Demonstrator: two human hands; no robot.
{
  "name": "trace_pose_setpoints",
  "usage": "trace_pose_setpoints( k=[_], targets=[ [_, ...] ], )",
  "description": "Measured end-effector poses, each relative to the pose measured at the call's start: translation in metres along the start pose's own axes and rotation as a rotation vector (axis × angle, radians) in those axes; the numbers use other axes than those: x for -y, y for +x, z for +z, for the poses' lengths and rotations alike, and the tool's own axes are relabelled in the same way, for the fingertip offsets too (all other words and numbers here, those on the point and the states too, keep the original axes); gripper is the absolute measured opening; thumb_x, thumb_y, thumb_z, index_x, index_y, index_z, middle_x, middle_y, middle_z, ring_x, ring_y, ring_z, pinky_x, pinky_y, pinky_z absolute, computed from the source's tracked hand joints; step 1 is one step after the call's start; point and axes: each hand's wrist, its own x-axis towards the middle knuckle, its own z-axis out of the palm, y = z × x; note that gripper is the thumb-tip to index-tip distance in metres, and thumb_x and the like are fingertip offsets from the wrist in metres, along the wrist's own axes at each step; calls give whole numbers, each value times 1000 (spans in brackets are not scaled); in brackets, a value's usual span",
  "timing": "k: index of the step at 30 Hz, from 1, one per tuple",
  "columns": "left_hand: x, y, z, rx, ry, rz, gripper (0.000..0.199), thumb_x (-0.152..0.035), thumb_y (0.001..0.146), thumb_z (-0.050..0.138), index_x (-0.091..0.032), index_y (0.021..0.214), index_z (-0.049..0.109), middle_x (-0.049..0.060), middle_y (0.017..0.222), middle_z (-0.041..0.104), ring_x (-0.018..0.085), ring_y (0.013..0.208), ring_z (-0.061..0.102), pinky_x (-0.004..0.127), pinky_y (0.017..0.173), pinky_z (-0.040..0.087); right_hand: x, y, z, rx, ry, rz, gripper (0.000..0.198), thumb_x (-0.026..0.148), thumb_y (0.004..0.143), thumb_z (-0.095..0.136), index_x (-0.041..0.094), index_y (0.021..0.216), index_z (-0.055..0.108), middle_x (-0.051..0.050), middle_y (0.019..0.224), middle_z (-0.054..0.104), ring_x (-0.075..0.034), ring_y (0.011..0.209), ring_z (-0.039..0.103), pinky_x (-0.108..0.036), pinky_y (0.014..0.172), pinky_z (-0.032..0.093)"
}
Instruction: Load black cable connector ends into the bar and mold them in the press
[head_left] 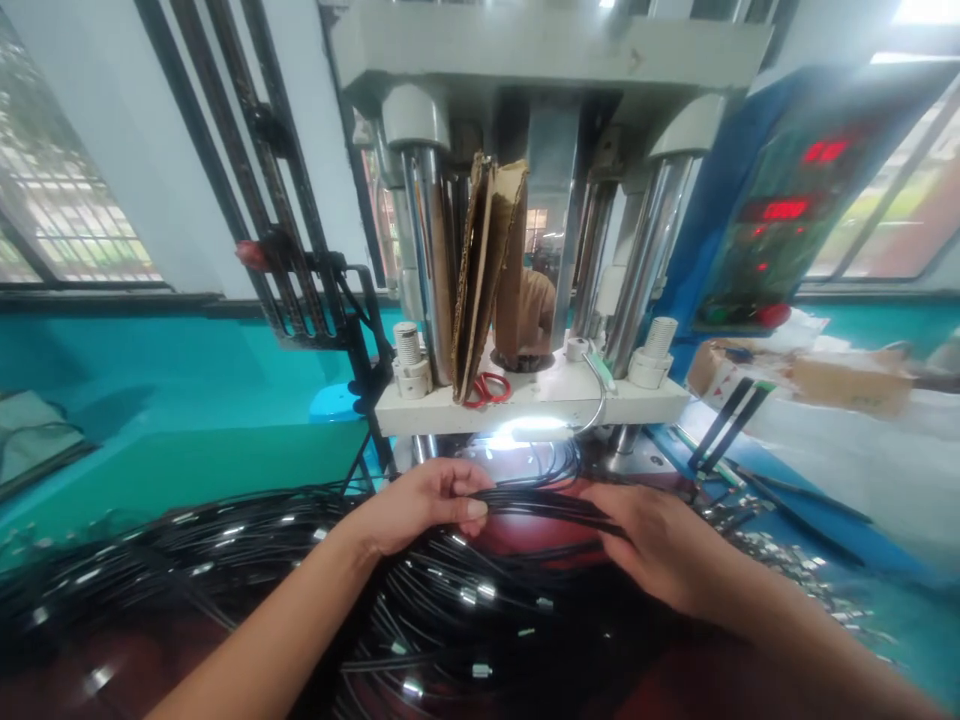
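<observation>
A small bundle of black cables (544, 502) stretches between my two hands in front of the press. My left hand (442, 497) is closed on its left end, thumb on top. At the other end my right hand (645, 535) is wrapped round the same bundle, its fingertips partly hidden. Below and to the left spreads a large heap of black cables (427, 590), with small silvery metal connectors (480, 670) scattered through it. More thin cables (559, 465) curl under the lit underside of the press plate, just beyond my hands.
A press (540, 410) with steel columns stands ahead. Cardboard pieces (487, 280) and red-handled scissors (487, 389) rest on its plate. At right are a blue control box (772, 210) with red digits, a blue board (810, 510) and several metal-tipped cable ends (795, 565).
</observation>
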Motion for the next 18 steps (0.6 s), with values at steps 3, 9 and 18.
trace_pose_setpoints(
  k=[3, 9, 18],
  targets=[
    [1, 0, -4, 0, -39, 22, 26, -26, 77, 70, -13, 97, 59, 2, 75, 62, 10, 62, 55, 24, 62, 41, -17, -15, 2, -57, -116, 45, 31, 12, 83, 49, 21, 110, 61, -8, 104, 68, -24, 97, 63, -37, 88, 47],
    [-5, -3, -6, -22, -92, 106, 24, -23, 80, 67, -12, 100, 58, 0, 72, 59, 8, 59, 51, 22, 60, 36, -26, -20, -16, -206, -270, 95, 27, 17, 86, 47, 20, 109, 60, -8, 107, 67, -25, 99, 61, -39, 89, 46],
    [-5, -5, -7, -25, -126, 119, 28, -23, 78, 69, -12, 101, 58, -1, 72, 57, 9, 60, 50, 23, 60, 35, -25, -33, -24, -163, -211, 178, 22, 16, 82, 48, 21, 97, 62, -8, 98, 67, -26, 92, 61, -40, 83, 45]
  ],
)
